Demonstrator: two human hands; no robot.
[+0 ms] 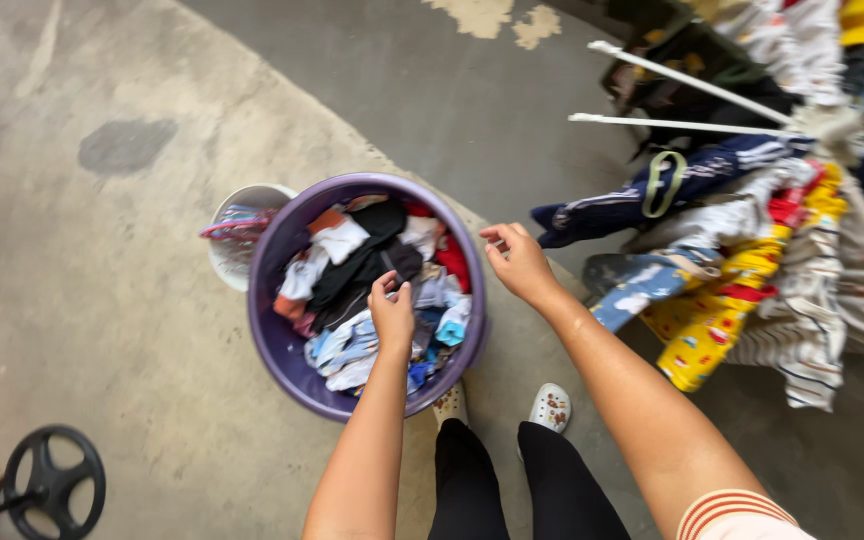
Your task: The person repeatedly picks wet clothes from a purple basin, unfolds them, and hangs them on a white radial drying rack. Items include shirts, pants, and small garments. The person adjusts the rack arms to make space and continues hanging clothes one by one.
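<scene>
Our left hand (392, 315) pinches a dark piece of clothing (362, 275) with its fingertips pressed together on the cloth, down inside the purple basin (272, 335). Our right hand (520, 262) hangs beside the basin's right rim with fingers curled loosely inward and nothing in them. In the head view we see the basin on the concrete floor (102, 280), heaped with mixed wet-looking clothes in white, blue, red and black. A small white bucket (237, 205) touches the basin's upper left edge. To the right stands a drying rack (682, 122), hung with a navy garment (692, 175), a yellow patterned cloth (717, 310) and a striped cloth (812, 340). A black wheel (54, 482) lies at lower left.
</scene>
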